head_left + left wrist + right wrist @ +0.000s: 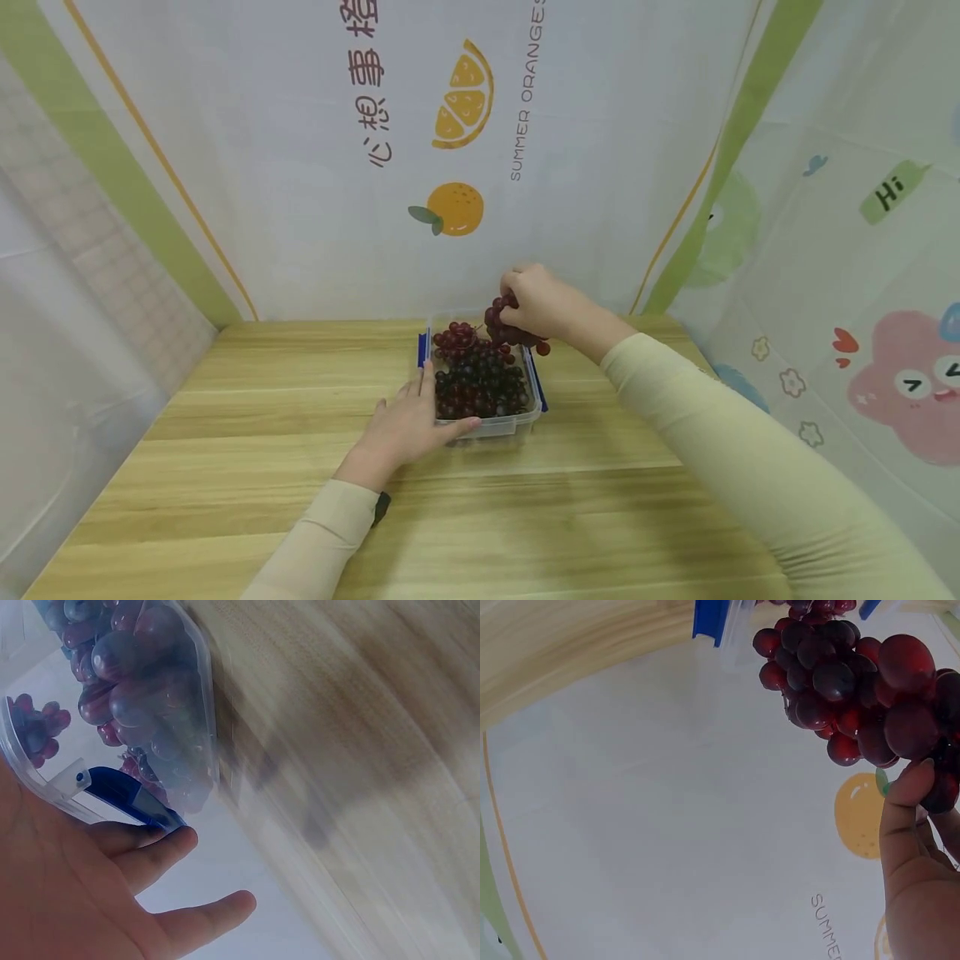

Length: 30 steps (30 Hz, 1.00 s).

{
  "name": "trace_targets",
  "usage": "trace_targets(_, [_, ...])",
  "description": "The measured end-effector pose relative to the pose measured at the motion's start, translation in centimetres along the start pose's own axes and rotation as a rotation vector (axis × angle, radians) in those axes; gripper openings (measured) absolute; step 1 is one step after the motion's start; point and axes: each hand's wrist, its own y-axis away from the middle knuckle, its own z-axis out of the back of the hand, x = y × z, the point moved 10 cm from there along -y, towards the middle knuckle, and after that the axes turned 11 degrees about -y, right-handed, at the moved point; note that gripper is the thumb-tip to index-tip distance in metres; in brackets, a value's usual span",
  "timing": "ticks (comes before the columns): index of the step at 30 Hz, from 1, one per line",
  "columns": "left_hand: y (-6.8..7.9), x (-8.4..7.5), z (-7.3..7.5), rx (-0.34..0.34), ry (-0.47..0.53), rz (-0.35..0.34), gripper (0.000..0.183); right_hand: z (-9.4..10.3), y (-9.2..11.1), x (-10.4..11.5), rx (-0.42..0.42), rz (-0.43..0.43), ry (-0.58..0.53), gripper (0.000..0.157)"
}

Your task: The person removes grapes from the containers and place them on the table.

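Note:
My right hand pinches a bunch of dark red grapes above the far right part of a clear plastic container. In the right wrist view the thumb presses against one end of that bunch, and its grapes spread out away from the hand. More grapes, dark purple and red, fill much of the container. My left hand rests along the container's left side, thumb across the near rim. In the left wrist view its extended fingers lie by a blue latch on the container wall.
The container stands on a light wood-grain table, near its far edge. Behind hangs a white cloth printed with oranges and lettering. Another printed cloth hangs at the right.

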Motion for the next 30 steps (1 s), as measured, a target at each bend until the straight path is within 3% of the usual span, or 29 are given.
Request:
trace_targets(13, [0.1,-0.1,0.0,-0.006,0.013,-0.009,0.130,2.5,0.2,-3.2,-0.061,-0.079,-0.040,0.017])
trace_targets(30, [0.0,-0.1,0.1,-0.002,0.012,-0.002,0.133,2.2,1.9,-8.6,-0.026,-0.162,0.018,0.017])
